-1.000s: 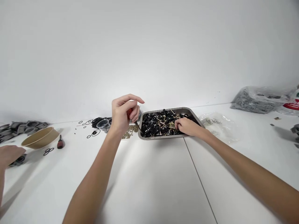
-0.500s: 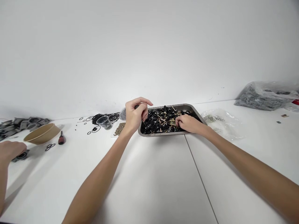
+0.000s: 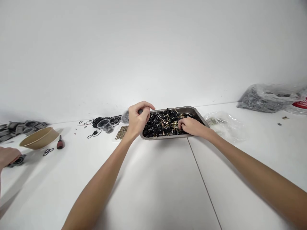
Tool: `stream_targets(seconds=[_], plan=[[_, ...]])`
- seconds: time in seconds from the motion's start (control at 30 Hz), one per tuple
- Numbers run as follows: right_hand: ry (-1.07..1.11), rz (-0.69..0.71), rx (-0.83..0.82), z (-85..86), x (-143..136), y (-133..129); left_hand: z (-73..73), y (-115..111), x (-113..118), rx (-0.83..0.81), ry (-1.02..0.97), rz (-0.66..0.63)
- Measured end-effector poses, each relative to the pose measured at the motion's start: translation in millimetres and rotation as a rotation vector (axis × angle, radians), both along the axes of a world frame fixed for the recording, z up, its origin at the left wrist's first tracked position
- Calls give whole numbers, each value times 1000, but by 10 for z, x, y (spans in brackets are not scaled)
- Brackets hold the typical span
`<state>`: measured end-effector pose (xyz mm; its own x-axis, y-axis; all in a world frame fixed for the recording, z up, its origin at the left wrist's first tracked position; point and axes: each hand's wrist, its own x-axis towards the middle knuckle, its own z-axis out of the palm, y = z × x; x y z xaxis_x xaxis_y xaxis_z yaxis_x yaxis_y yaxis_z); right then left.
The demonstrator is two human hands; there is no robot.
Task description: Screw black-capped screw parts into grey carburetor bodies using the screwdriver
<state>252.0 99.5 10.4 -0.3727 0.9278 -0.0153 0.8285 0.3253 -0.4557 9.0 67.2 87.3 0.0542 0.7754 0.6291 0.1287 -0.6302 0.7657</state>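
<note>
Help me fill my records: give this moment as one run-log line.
left hand: gripping dark-ended handle | right hand: fingers among black and brass-coloured parts in metal tray | other person's hand: at grey part

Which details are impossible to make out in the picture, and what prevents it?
All in the head view:
Dark-ended tool: mostly hidden by the left hand.
What, if anything, the right hand holds in the metal tray: its fingers hide it.
Co-worker's hand: cut off by the left edge.
</note>
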Motion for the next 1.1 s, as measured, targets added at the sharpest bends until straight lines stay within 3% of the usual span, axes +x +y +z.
stream_targets(seconds=[0.77, 1.03, 1.1], plan=[[-32, 14, 42, 1, -13, 23, -119, 151, -70, -180, 90, 8], [14, 40, 26, -10, -3, 20, -117, 101, -493, -294, 93, 20], [14, 38, 35, -7, -5, 26, -166, 37, -632, -305, 87, 86]])
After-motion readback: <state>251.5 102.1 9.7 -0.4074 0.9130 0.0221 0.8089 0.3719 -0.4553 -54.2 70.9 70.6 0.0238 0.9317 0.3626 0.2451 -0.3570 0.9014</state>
